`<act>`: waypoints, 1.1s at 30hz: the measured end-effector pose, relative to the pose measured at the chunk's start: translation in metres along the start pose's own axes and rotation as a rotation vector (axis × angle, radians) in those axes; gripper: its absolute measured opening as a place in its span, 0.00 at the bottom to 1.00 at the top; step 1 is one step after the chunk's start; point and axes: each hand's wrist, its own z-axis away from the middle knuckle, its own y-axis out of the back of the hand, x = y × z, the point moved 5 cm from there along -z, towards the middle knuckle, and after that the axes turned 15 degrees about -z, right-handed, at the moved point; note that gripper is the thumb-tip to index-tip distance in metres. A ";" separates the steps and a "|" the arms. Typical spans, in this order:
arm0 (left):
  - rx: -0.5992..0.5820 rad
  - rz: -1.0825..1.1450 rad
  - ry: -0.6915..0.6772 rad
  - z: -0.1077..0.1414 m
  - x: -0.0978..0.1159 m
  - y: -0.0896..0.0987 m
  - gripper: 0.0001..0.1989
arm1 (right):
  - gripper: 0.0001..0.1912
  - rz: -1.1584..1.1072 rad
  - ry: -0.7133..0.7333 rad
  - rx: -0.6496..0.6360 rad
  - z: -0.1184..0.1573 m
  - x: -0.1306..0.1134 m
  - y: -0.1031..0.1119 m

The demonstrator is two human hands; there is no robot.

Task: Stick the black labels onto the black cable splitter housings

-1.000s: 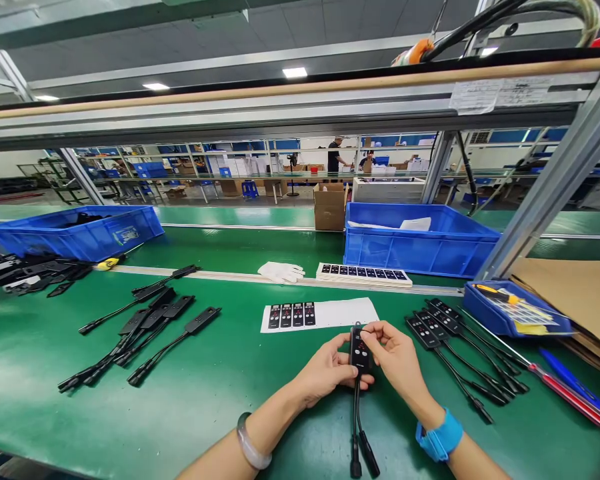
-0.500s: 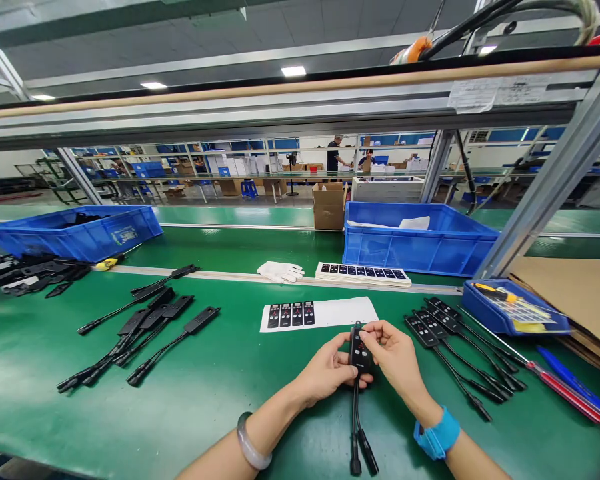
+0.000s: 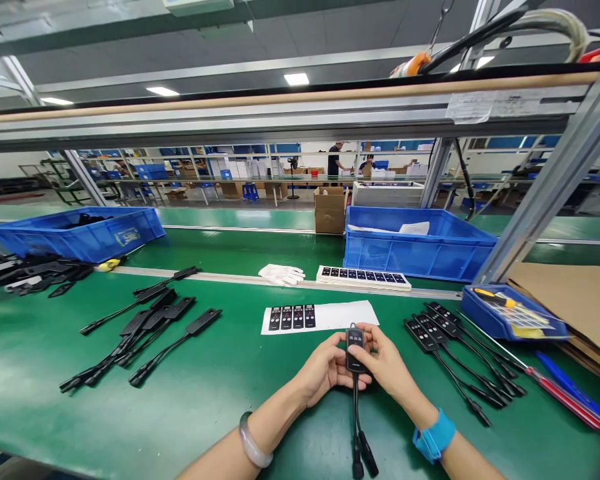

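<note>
Between my two hands is a black controller with two cable tails (image 3: 355, 365), held upright above the green bench. My left hand (image 3: 325, 370) grips its left side, fingers curled behind it. My right hand (image 3: 387, 360) holds its right edge, with the thumb pressed on the front face, covering part of the label there. Just beyond lies a white backing sheet (image 3: 343, 316) with several black button labels (image 3: 293, 317) at its left end. To the right rest several labelled controllers (image 3: 435, 327), cables toward me. On the left lie several controllers with plain backs showing (image 3: 165, 313).
A white glove (image 3: 281, 274) and a stack of label sheets (image 3: 364, 277) lie farther back. Blue bins stand at left (image 3: 80, 233) and right (image 3: 415, 243). At far right are a small blue tray (image 3: 515, 312), a red-handled screwdriver (image 3: 570, 398) and cardboard (image 3: 575, 293).
My right thumb has moved from the label's upper part down onto the middle of the controller's face. My left hand keeps its hold. The camera view has tilted slightly up.
</note>
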 end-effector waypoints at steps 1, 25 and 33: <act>0.004 0.014 -0.017 -0.001 0.000 0.002 0.18 | 0.26 0.016 -0.005 -0.037 0.001 0.001 -0.003; 0.071 -0.235 -0.029 -0.002 -0.002 0.002 0.25 | 0.23 -0.139 -0.088 -0.039 0.002 -0.005 -0.006; 0.036 -0.245 -0.021 -0.003 -0.008 0.000 0.30 | 0.17 -0.185 -0.135 -0.031 0.003 -0.010 -0.008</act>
